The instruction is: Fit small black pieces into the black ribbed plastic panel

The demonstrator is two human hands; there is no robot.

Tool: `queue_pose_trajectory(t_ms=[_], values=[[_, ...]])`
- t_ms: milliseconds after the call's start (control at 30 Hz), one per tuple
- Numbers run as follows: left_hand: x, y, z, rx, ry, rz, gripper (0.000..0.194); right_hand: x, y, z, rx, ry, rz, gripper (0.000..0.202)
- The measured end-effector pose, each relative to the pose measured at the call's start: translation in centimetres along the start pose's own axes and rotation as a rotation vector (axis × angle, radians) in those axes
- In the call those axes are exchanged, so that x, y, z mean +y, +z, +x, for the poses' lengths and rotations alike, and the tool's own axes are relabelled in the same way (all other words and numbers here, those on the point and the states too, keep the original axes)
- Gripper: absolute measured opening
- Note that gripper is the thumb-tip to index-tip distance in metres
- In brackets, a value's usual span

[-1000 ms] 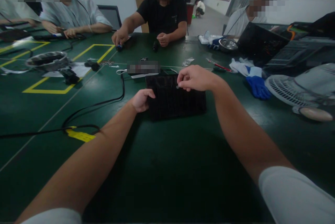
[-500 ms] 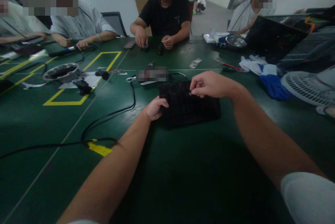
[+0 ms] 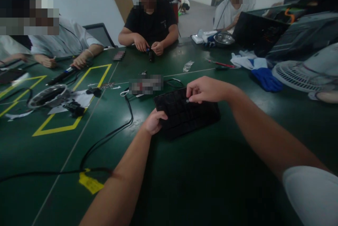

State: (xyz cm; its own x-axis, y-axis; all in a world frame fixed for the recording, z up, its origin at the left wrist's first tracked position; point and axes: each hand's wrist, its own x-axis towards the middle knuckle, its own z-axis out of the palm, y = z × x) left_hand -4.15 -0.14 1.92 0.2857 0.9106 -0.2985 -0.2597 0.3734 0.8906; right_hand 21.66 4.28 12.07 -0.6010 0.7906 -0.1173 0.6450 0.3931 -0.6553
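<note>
Your right hand (image 3: pixel 204 90) is over the far part of the black tray (image 3: pixel 185 120), its fingers curled and the thumb and forefinger pinched together on a small shiny piece (image 3: pixel 187 101). Your left hand (image 3: pixel 154 121) is closed on the tray's left edge, thumb on top. The tray sits in front of you between your forearms, its long axis running left to right, with the right end angled farther from you; you can see divided sections in it. Whether it rests flat on the table, I cannot tell.

Green tabletop (image 3: pixel 200 180) stretches from the tray's near edge toward you, and more of it lies to the right under your arm. Room is tighter at the far left corner: a blurred-out block (image 3: pixel 146 86) is just beyond it, and a black cable (image 3: pixel 131 113) curls along your left side, its yellow tag (image 3: pixel 91 183) near your forearm. Farther right, well apart from the tray, are blue and white gloves (image 3: pixel 266 79) and a white fan (image 3: pixel 295 74).
</note>
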Motion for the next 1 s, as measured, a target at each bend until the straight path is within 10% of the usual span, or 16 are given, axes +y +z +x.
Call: queue_pose_trajectory(t_ms=[333, 667, 1000], values=[[0.6, 0.0, 0.2, 0.030, 0.011, -0.015, 0.068, 0.2, 0.0, 0.1, 0.007, -0.031, -0.030, 0.010], [0.5, 2.4, -0.2, 0.407, 0.044, 0.032, 0.048, 0.2, -0.1, 0.4, 0.065, -0.108, -0.111, 0.012], [-0.3, 2.0, 0.5, 0.370, 0.140, 0.031, 0.043, 0.2, 0.5, 0.6, 0.176, -0.118, -0.289, 0.015]])
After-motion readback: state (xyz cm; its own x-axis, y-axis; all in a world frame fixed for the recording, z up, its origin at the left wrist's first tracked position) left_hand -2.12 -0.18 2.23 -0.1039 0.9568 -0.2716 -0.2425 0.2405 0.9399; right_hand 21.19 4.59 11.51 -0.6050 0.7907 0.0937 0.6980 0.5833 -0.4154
